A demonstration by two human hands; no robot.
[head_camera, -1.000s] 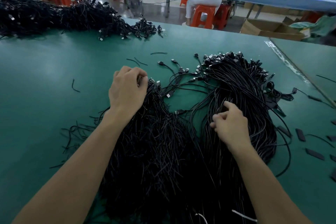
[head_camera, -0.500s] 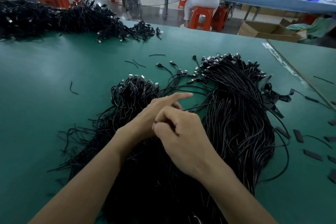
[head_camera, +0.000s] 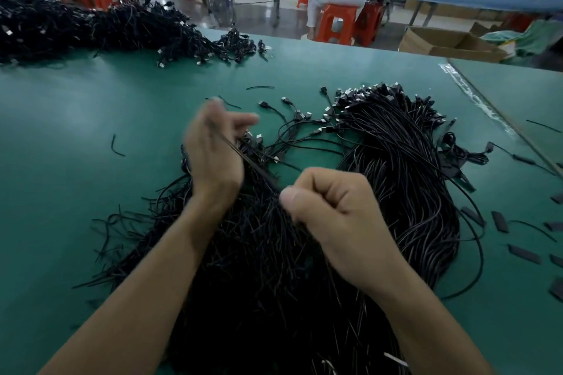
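Fingers of the left hand (head_camera: 213,149) are blurred and look loosely spread; I cannot tell whether they grip the cable strand (head_camera: 243,156) crossing them. The strand's long axis runs diagonally down and rightward to the right hand (head_camera: 335,216), whose curled fingers pinch it above the cable heap (head_camera: 249,268) on the green surface (head_camera: 76,131). Pulling it free likely falls to the right hand.

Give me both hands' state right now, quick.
Left hand: blurred; the thin black strand crosses it, but its grip cannot be told.
Right hand: closed, pinching the near end of that strand.
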